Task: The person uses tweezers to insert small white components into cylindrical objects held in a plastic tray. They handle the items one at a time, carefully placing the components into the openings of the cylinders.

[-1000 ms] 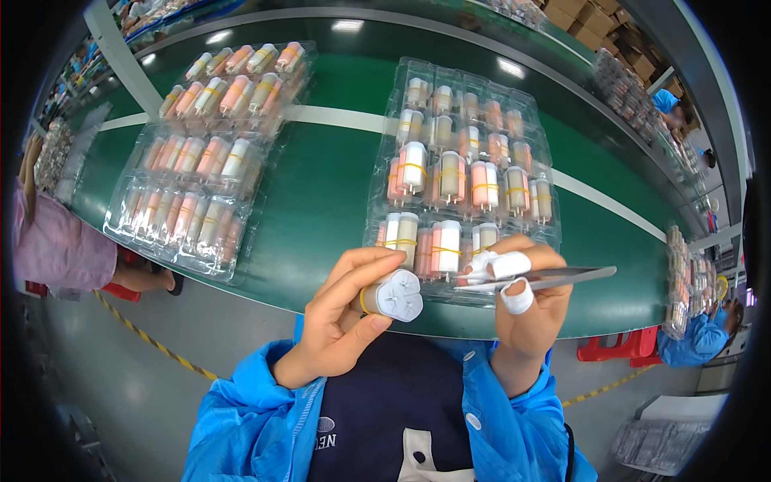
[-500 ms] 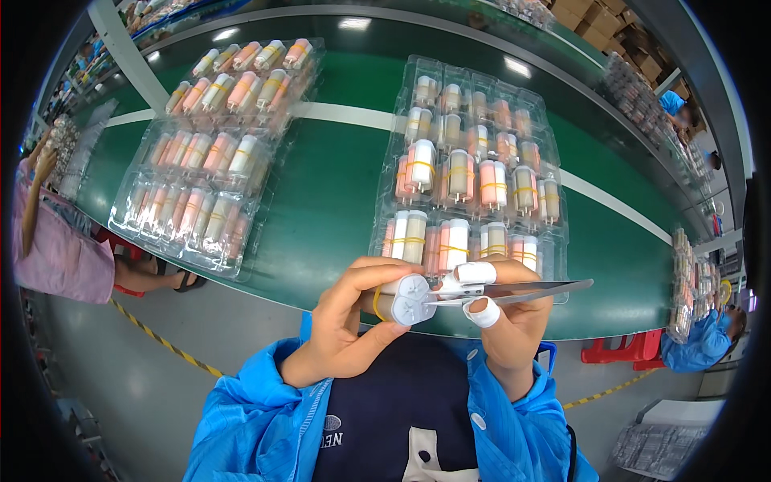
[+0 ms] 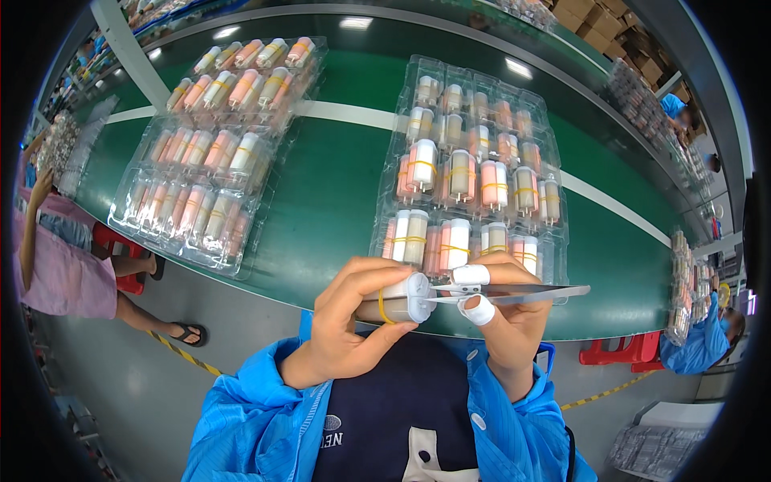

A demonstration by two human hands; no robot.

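Observation:
My left hand [image 3: 345,317] is wrapped round a bundle of capped cylinders [image 3: 396,300] with a yellow rubber band about it. Its pale grey-white capped ends face to the right. Between the thumb and fingers of my right hand [image 3: 504,309] is a pair of metal tweezers [image 3: 530,294], with white wraps on the fingertips. The tweezers' fine tips point left and reach the caps; whether they touch cannot be made out. Just beyond my hands, a clear plastic tray [image 3: 554,233] holds several banded bundles of white, pink and grey cylinders.
Another clear tray [image 3: 261,181] of banded bundles lies to the left on the green table [image 3: 345,185]. A person in pink [image 3: 68,269] is at the far left. Red stools [image 3: 622,350] and a person in blue [image 3: 695,341] are at the right.
My left hand has turned the bundle slightly, so its capped ends show more from the side. The tweezers have shifted slightly. The person in pink has moved a leg outward.

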